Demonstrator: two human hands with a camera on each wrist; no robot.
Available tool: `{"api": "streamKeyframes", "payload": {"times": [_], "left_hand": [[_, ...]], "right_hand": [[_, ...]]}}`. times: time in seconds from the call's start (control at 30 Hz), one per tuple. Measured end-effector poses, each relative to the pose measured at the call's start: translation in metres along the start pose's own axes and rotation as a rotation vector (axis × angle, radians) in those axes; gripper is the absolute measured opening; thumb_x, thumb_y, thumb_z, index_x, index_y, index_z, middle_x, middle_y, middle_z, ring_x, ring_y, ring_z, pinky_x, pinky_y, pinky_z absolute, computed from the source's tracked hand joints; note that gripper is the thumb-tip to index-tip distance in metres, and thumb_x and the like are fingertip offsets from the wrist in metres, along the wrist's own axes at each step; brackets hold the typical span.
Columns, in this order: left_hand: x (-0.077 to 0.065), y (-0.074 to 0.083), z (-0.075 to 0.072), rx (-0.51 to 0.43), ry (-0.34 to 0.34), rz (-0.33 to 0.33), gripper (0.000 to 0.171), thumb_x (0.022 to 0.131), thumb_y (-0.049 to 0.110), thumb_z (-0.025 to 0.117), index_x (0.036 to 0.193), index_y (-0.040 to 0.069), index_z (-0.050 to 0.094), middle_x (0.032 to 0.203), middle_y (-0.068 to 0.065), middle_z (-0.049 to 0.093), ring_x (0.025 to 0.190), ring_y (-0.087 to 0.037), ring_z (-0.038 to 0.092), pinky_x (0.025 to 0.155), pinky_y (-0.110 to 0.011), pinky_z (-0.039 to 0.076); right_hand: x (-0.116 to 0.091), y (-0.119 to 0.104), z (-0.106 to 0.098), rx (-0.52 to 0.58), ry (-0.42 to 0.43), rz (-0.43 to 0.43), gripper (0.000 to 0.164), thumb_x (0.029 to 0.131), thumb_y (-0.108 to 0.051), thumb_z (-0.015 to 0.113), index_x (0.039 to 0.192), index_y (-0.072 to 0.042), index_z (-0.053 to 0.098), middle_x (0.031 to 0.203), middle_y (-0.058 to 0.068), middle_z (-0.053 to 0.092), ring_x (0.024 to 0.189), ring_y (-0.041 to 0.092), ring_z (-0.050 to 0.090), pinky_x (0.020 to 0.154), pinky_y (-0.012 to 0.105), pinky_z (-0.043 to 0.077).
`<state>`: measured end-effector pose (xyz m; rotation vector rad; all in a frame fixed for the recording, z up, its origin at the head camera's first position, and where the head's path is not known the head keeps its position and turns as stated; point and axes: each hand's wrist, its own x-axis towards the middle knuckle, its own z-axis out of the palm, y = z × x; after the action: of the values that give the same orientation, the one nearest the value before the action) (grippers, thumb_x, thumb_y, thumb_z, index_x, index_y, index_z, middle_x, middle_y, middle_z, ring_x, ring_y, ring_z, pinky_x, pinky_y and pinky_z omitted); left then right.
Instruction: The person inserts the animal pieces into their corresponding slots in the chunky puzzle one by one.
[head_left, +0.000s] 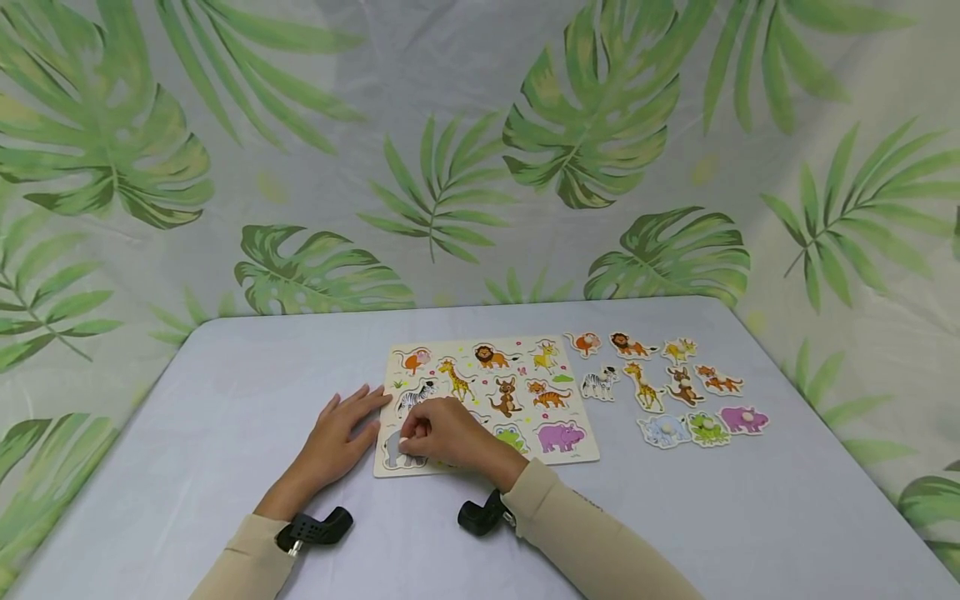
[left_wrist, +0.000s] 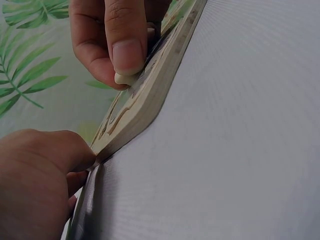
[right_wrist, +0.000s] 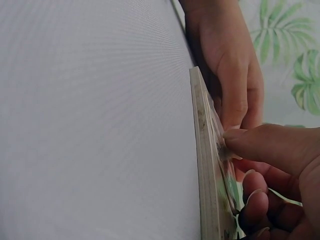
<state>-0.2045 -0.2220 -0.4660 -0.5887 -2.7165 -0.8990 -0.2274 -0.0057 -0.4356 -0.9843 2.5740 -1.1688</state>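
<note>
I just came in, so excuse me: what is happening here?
A person's right hand pinches the knob of the elephant piece at the near left corner of the board; whether it is fully seated, I cannot tell. The left hand touches the board's left edge. Ten other animal pieces lie on the table, right of the board.

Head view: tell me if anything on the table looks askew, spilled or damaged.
Nothing stands out as spilled or damaged. The puzzle board lies flat, the loose animal pieces lie picture-side up to its right, and the right hand pinches the knob of the elephant piece. That piece is partly hidden, so whether it's askew is unclear.
</note>
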Motion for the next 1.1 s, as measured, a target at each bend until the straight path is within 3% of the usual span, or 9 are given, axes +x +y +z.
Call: {"api": "streamKeyframes", "payload": {"times": [1.1], "left_hand": [[-0.0007, 0.0024, -0.0008, -0.007, -0.002, -0.018, 0.040, 0.094, 0.010, 0.060, 0.134, 0.009, 0.057, 0.144, -0.011, 0.049, 0.138, -0.035, 0.035, 0.113, -0.062, 0.012]], "right_hand": [[-0.0009, 0.0014, 0.0001, 0.033, -0.010, 0.007, 0.011, 0.082, -0.018, 0.078, 0.076, -0.018, 0.068, 0.065, -0.011, 0.055, 0.060, 0.001, 0.048, 0.054, 0.015, 0.040]]}}
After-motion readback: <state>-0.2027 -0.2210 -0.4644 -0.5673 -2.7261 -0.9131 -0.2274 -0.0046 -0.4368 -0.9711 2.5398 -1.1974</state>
